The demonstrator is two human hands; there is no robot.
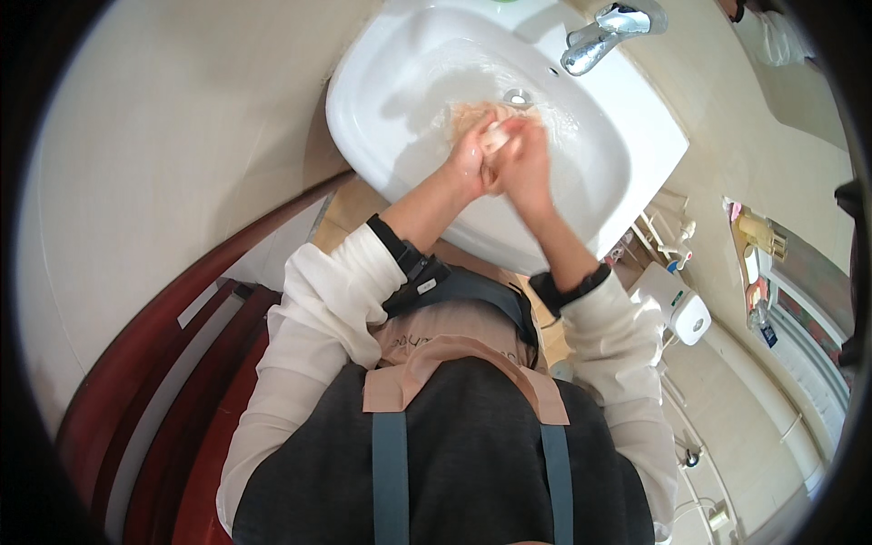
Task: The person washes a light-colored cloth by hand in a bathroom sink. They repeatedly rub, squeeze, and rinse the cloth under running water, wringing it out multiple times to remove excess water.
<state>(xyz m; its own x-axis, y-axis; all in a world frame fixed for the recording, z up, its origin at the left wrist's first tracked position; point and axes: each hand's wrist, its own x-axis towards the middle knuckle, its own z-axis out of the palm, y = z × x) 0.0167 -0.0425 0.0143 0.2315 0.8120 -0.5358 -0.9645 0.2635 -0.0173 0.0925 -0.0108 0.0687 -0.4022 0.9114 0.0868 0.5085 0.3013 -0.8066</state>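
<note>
Both my hands are together over the white ceramic washbasin [616,146]. A wet peach-coloured cloth [466,117] spreads in the water beyond my fingers and appears bunched between my palms. My left hand [470,160] grips it from the left side, thumb uppermost. From the right, my right hand [528,160] presses against it, blurred by motion. A small white lump [496,139], soap or foam, shows between the two hands. My fingertips are mostly hidden. Just past the cloth is the metal drain [518,97], with rippling water around it.
A chrome faucet [599,41] stands at the basin's back right. Dark red wooden furniture [225,402] is on the left. A white wall-mounted unit [674,303], pipes and a cluttered ledge [756,272] line the right wall. A mirror [804,88] hangs at upper right.
</note>
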